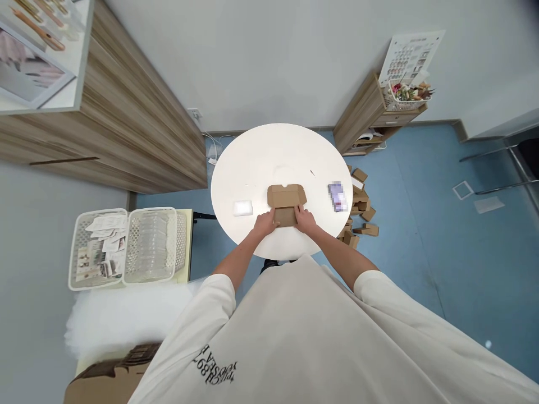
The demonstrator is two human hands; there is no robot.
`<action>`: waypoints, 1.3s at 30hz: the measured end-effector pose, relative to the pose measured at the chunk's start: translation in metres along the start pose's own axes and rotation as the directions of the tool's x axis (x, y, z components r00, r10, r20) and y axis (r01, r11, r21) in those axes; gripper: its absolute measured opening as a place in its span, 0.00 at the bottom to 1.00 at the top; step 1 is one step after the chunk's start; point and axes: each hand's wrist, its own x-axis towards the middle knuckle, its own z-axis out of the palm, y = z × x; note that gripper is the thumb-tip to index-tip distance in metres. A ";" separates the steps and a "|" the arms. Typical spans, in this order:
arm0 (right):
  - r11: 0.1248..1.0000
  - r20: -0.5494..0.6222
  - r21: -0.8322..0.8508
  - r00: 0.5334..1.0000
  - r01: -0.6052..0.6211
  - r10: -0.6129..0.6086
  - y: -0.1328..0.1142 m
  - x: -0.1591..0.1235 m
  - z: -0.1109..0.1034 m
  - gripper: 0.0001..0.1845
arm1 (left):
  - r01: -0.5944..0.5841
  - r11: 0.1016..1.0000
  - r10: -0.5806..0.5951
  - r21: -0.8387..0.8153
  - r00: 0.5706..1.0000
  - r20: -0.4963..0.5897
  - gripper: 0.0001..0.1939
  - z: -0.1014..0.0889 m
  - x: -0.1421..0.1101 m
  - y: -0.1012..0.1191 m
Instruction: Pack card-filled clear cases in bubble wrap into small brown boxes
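On the round white table (278, 151) lies a small brown cardboard box (285, 216), its lid flap (286, 195) folded open away from me. My left hand (265, 223) grips the box's left side, the thumb at its edge. Its right side is held by my right hand (305, 220), fingers closed on the wall. Left of the box sits a flat white block or packet (243, 208), apart from my hand. A purple item, blurred out (337, 196), rests near the table's right edge.
Many folded brown boxes (360, 202) lie piled on the floor right of the table. Two white plastic baskets (125, 247) stand at the left, one with papers, one with clear plastic trays. Wooden cabinets (147, 112) flank the table; a chair (509, 168) is far right.
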 end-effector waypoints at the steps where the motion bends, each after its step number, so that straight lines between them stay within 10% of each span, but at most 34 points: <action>1: 1.000 0.000 0.000 1.000 0.001 -0.001 0.000 0.000 0.000 0.50 | 0.017 1.000 -0.018 -0.025 0.998 -0.052 0.32 -0.003 -0.003 -0.007; 6: 1.000 0.009 -0.023 1.000 -0.004 0.004 -0.001 0.001 0.001 0.48 | 0.223 0.970 -0.242 -0.100 0.936 -0.255 0.20 -0.021 -0.015 -0.049; 9: 0.999 0.011 -0.031 1.000 -0.012 0.012 -0.002 0.001 0.000 0.48 | 0.434 0.873 -0.486 -0.221 0.810 -0.329 0.20 -0.027 -0.015 -0.072; 15: 0.999 0.015 -0.028 1.000 -0.024 0.024 -0.005 -0.001 -0.002 0.47 | 0.655 0.567 -0.789 -0.499 0.607 -0.100 0.27 -0.022 -0.007 -0.103; 33: 0.989 -0.006 0.139 0.999 -0.045 0.046 -0.002 0.003 0.007 0.49 | 0.669 0.385 -0.783 -0.636 0.601 0.159 0.24 -0.017 0.017 -0.134; 39: 0.991 -0.013 0.133 0.999 -0.032 0.034 -0.001 0.002 0.007 0.49 | 0.606 0.512 -0.773 -0.609 0.634 -0.019 0.19 -0.013 0.008 -0.128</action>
